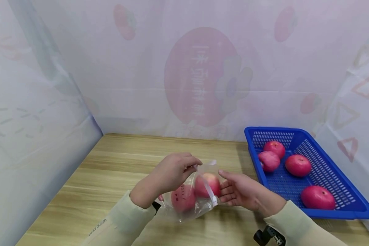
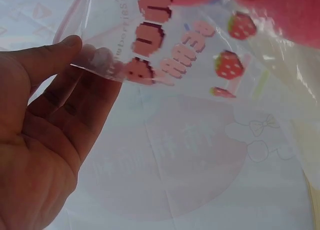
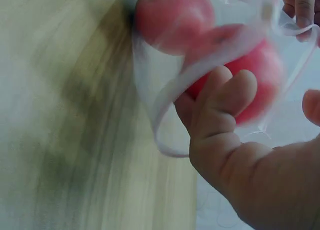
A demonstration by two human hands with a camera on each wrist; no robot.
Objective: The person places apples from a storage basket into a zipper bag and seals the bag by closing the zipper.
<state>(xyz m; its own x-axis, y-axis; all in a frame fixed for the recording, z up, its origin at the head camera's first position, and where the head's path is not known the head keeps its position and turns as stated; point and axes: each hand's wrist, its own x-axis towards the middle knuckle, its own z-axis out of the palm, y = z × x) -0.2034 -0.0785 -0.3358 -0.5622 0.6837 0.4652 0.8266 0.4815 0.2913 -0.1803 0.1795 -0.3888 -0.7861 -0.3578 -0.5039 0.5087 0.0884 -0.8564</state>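
My left hand point(image 1: 173, 172) pinches the edge of a clear slider zip bag point(image 1: 200, 207) between thumb and fingers. In the left wrist view, pink lettering and strawberries are printed on the bag point(image 2: 185, 65). Two red apples are inside: one lower apple point(image 1: 183, 199), and an upper apple point(image 1: 209, 184) near the mouth. Beside that upper apple is my right hand point(image 1: 241, 191), its fingers loosely bent and its thumb held apart. The right wrist view shows its fingertips point(image 3: 240, 90) at the bag's mouth, against the apple point(image 3: 265, 70).
To the right, a blue perforated plastic basket point(image 1: 361, 205) holds several red apples point(image 1: 298, 165). Its near left side is close to my right forearm. A wood-grain table point(image 1: 110, 164) lies beneath, with a printed white cloth point(image 1: 147, 112) hanging behind and at both sides.
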